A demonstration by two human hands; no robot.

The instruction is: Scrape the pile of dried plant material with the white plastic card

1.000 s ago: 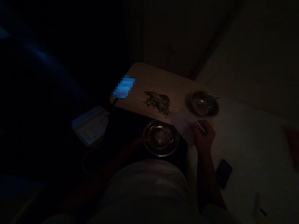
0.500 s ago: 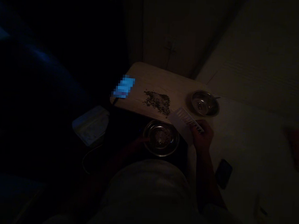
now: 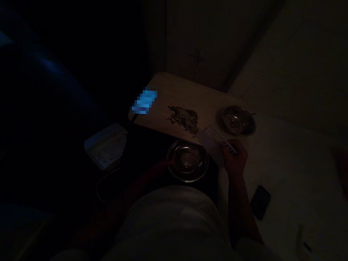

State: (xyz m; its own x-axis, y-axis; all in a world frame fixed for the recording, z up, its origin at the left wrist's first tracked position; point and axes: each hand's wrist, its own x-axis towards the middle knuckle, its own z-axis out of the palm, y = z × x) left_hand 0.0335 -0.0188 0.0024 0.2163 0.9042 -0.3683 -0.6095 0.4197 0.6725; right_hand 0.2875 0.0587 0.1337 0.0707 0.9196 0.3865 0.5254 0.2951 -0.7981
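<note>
The room is very dark. My right hand (image 3: pixel 234 159) is closed on a white paper card (image 3: pixel 213 140) with printed bars, held at the near edge of a small wooden table (image 3: pixel 176 93). A pile of dark dried bits (image 3: pixel 183 118) lies on the table just left of the card. My left hand (image 3: pixel 163 167) reaches to the left rim of a steel bowl (image 3: pixel 187 161) below the table edge; its fingers are too dark to read. A second steel bowl (image 3: pixel 238 120) stands on the table's right end.
A lit, blurred screen (image 3: pixel 144 100) glows at the table's left edge. A white box (image 3: pixel 105 145) with a cable lies lower left. A dark phone (image 3: pixel 260 202) rests on the pale bedding (image 3: pixel 293 174) to the right.
The card and my right hand have edged slightly up and left toward the pile. The left hand and bowls stay put.
</note>
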